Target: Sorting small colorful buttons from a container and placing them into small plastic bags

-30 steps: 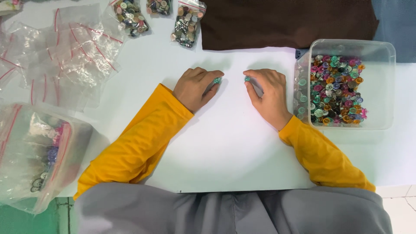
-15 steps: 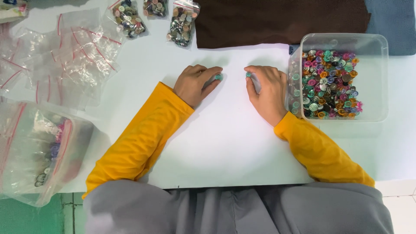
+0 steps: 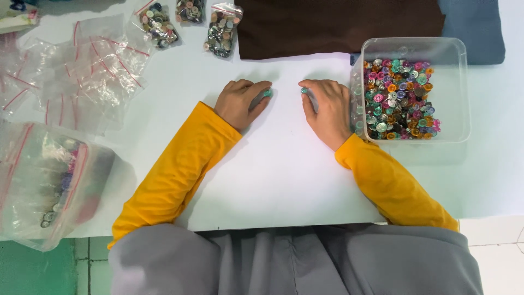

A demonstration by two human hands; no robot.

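While both forearms in yellow sleeves come up from the near edge of the white desk [image 3: 284,180], the two hands rest on its bare middle, knuckles up, fingers curled toward each other. The left hand [image 3: 239,102] pinches a small teal button [image 3: 267,93] at its fingertips, grip closed on it; the right hand [image 3: 327,109] does the same with a second teal button [image 3: 304,90] between thumb and forefinger. The two buttons face each other across a short gap of bare desk, roughly level, each lying inward from its own hand, so neither hand is nearer to the other's piece. Whether more is tucked under either palm cannot be told. Just beside the right hand, touching or nearly touching its outer edge, stands a clear plastic tub [image 3: 458,87] with a heap of mixed coloured buttons [image 3: 398,98] piled toward its left side; this supply lies to the right, well within the right hand's reach and across the body from the left. To the near left sits a large zip bag [image 3: 33,180] holding a few pieces, then a spread of empty zip bags [image 3: 82,71]. Farthest off, along the back edge, three small filled bags [image 3: 221,30] and a dark brown cloth [image 3: 338,24].
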